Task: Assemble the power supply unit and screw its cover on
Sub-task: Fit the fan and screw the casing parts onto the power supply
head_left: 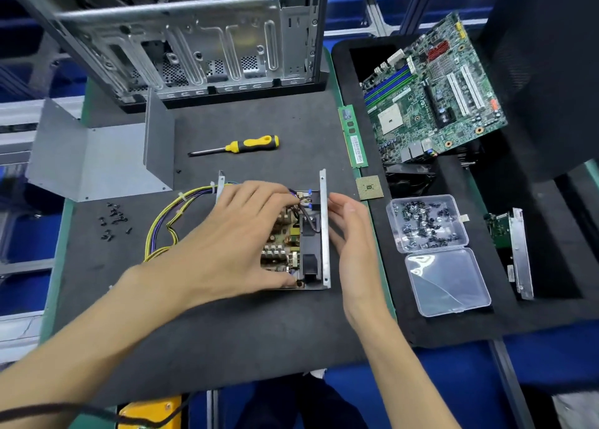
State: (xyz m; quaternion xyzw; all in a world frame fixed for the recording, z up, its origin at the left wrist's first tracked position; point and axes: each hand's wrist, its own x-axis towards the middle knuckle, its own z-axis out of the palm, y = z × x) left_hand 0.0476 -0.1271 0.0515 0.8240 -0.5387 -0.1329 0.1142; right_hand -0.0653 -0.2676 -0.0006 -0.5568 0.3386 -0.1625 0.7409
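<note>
Hands work at the open grey sheet-metal power supply tray (324,231) in the middle of the dark mat (201,331): the left hand (227,234) lies spread over its circuit board with fingertips down among the wires at the far corner, though whether they pinch anything is hidden, while the right hand (353,237), fingers straight and holding nothing, rests just beside the tray's right wall. Away to the far left, nearer the left hand, the bent grey metal cover (103,159) stands open, its long axis running left to right, with the yellow-and-black screwdriver (240,145) and loose black screws (111,221) untouched.
</note>
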